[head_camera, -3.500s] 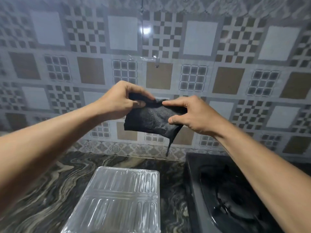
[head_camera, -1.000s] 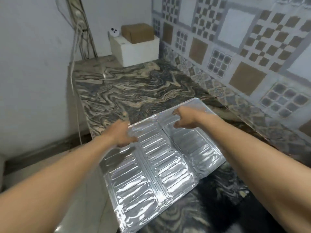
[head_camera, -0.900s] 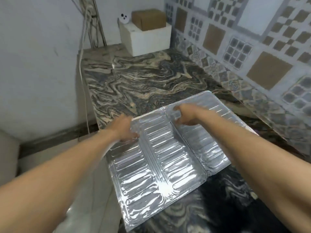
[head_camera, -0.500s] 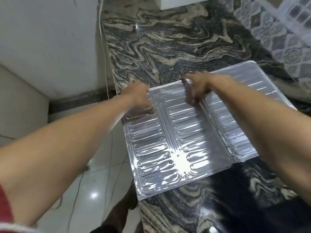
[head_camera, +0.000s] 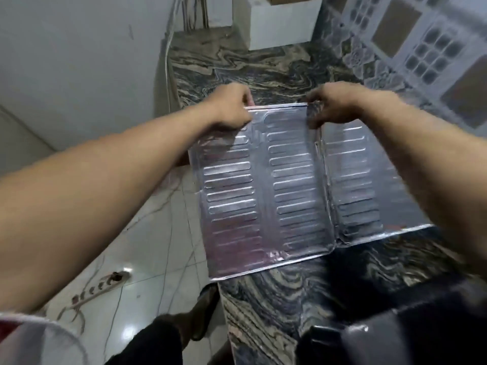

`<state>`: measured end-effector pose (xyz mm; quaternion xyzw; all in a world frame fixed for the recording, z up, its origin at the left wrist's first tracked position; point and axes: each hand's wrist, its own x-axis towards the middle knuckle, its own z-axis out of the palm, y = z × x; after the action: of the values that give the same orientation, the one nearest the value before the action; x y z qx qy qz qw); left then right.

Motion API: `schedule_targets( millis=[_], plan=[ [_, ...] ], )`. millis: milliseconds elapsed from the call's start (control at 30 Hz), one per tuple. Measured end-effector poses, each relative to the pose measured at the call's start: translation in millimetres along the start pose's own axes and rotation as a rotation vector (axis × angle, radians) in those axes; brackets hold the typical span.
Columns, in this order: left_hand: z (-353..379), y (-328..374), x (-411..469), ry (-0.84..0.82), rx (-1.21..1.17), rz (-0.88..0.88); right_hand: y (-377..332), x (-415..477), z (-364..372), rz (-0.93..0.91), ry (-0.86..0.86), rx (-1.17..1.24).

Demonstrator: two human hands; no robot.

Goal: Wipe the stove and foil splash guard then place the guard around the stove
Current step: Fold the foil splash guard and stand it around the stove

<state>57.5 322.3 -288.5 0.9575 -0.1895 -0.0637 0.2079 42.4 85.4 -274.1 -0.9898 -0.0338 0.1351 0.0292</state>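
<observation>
**A:** From the head camera, where is the guard?

**B:** The silver ribbed foil splash guard point(head_camera: 290, 185) lies unfolded in three panels across the middle of the frame, on the swirled grey and beige marble tabletop point(head_camera: 263, 64). Its left panel juts past the tabletop's edge, over the white tiled floor point(head_camera: 147, 246).

**A:** And your hands?

**B:** Both grip its far rim. My left hand point(head_camera: 232, 106) pinches the top of the left panel, fingers curled over the rim. My right hand point(head_camera: 334, 104) pinches the same rim at the crease between the middle and right panels. Whether that rim is lifted off the stone, I cannot tell.

**A:** The stove?

**B:** The black stove point(head_camera: 395, 335) shows in the lower right corner, near the guard's closer edge but apart from it, with bare marble between them.

**A:** Anything else?

**B:** A white box point(head_camera: 279, 25) stands at the tabletop's far end, top of the frame, beside the patterned tile wall point(head_camera: 421, 35) at upper right. A white power strip point(head_camera: 102, 284) lies on the floor at lower left.
</observation>
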Motion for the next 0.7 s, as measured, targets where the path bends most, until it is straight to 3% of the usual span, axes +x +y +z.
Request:
schedule_targets(
  millis=[200, 367, 500, 700],
  plan=[
    [-72.5, 48.6, -31.6, 0.105, -0.003, 0.214, -0.2, -92.3, -79.4, -0.012, 0.180, -0.041],
    [-99.8, 81.2, -49.4, 0.124, -0.014, 0.355, 13.7, -153.9, -97.7, 0.008, 0.288, 0.008],
    [-94.3, 94.8, -50.5, 0.159, -0.020, 0.370, 27.4, -176.4, -79.3, 0.061, 0.411, 0.107],
    [-69.9, 122.2, -49.0, 0.429, -0.025, 0.228, 41.7, -182.6, -68.3, 0.123, 0.454, 0.279]
  ],
)
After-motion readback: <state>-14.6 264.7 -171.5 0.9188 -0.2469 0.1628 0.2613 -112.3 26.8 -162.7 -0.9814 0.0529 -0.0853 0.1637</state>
